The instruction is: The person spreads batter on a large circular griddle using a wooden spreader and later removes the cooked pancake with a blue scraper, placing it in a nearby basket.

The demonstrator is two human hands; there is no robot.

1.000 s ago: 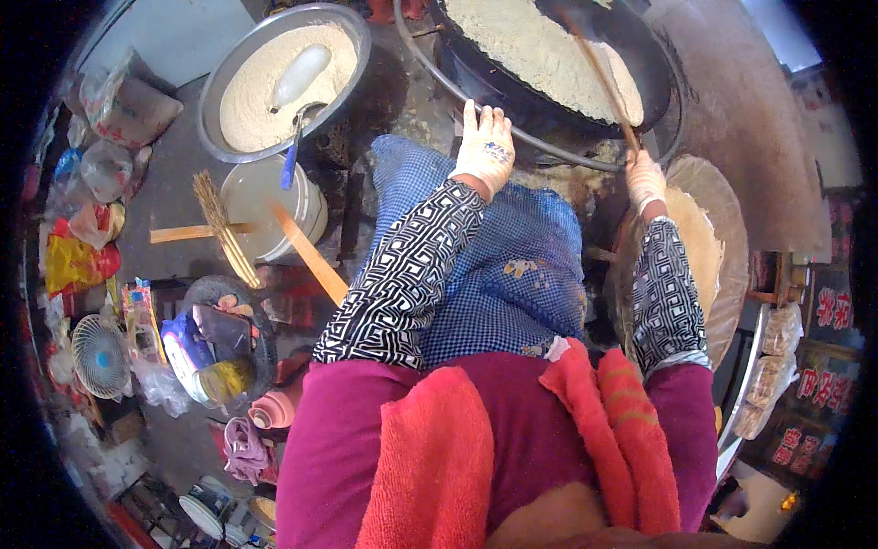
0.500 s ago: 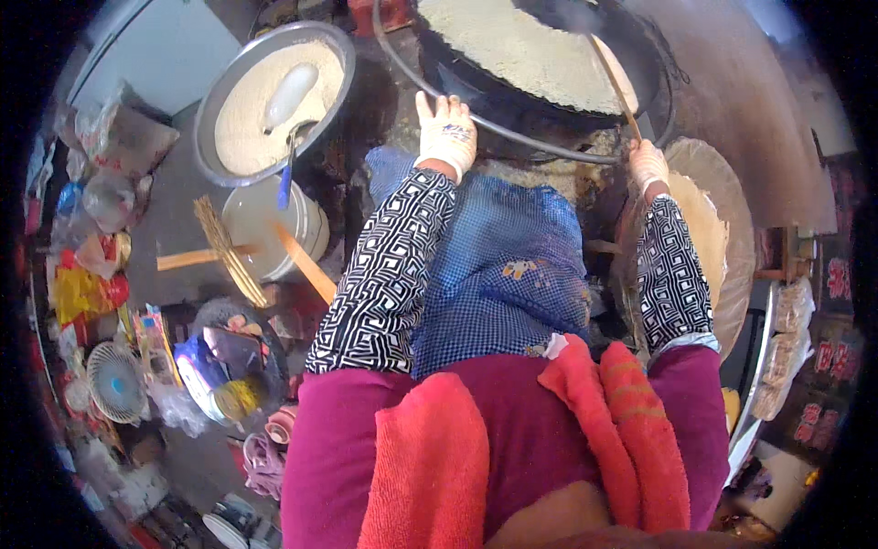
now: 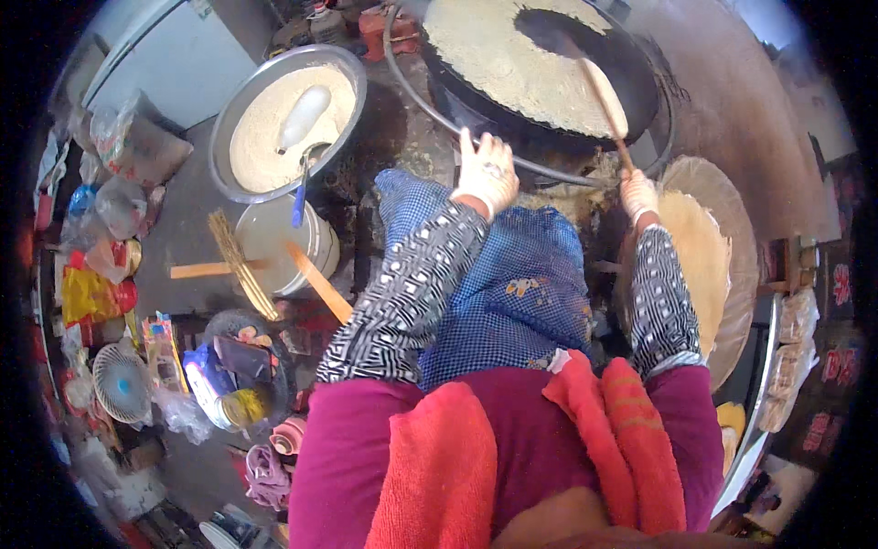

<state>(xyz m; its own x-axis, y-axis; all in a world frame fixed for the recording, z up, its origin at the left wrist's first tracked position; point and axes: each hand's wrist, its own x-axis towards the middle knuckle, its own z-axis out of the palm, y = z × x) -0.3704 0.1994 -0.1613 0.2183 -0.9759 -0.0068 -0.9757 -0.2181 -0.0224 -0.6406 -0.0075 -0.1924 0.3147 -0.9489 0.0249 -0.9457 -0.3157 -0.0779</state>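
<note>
My right hand [image 3: 638,197], in a pale glove, is closed round the handle of a wooden batter spreader [image 3: 619,146]. Its blade slants over the right part of a large round black griddle [image 3: 636,64], beside a strip of pale batter. More batter [image 3: 494,69] coats most of the griddle, leaving a dark patch towards the back. My left hand [image 3: 489,172], gloved too, is at the metal hoop [image 3: 560,174] along the griddle's near side, fingers stretched out and partly spread, holding nothing visible. Whether it presses on the hoop is hard to see.
At left, a metal basin [image 3: 219,151] of batter holds a ladle with a blue handle [image 3: 299,203]. Below stands a white bucket [image 3: 322,242] with wooden sticks and a straw brush [image 3: 240,261] across it. Thin round flatbreads [image 3: 686,252] lie at right on a round tray [image 3: 736,302].
My left hand has shifted right along the hoop. The spreader has swung slightly left with my right hand still on it. The whole view has tipped a little, lowering most things in it.
</note>
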